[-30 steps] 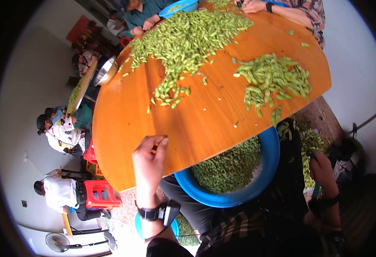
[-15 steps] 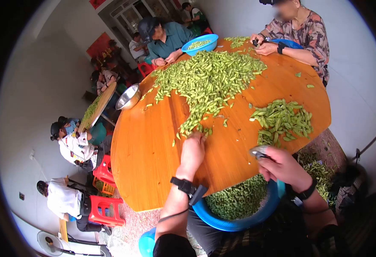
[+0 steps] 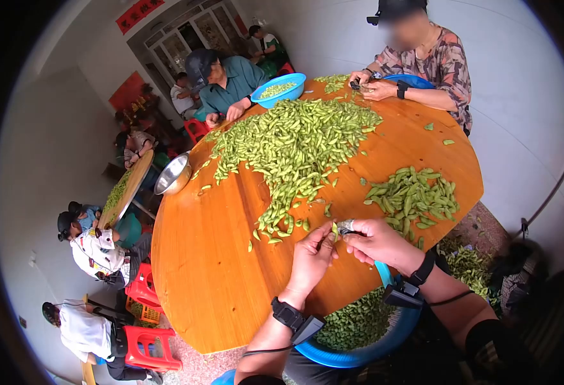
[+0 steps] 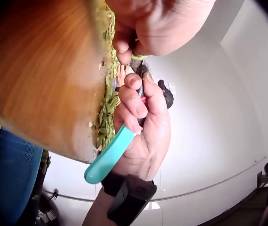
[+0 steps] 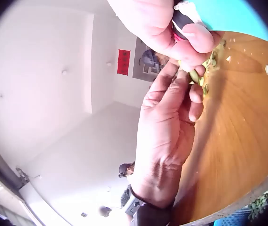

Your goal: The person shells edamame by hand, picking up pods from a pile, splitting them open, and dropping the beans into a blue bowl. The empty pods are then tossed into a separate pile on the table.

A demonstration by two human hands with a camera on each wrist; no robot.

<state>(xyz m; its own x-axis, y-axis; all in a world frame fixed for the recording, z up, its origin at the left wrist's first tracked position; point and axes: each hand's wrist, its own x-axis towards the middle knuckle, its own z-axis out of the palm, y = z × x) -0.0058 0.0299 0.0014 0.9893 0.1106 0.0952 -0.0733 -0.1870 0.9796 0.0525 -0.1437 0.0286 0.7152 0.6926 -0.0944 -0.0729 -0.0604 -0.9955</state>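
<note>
My left hand pinches a green bean pod between thumb and fingers, just above the round wooden table. Close against it, my right hand grips a tool with a teal handle and a dark metal end, which points at the pod. In the right wrist view the fingertips of both hands meet, and the left hand covers most of the pod. Beyond the hands lies a large heap of pods. A smaller pile is to their right.
Below the table edge is a blue basin of green beans. A steel bowl stands at the left edge, a blue bowl at the back. Two people sit across the table. Red stools and other seated people are at left.
My left hand has gone from over the bare table to the near end of the heap, then back with a pod. The right hand has risen with the tool to meet it.
</note>
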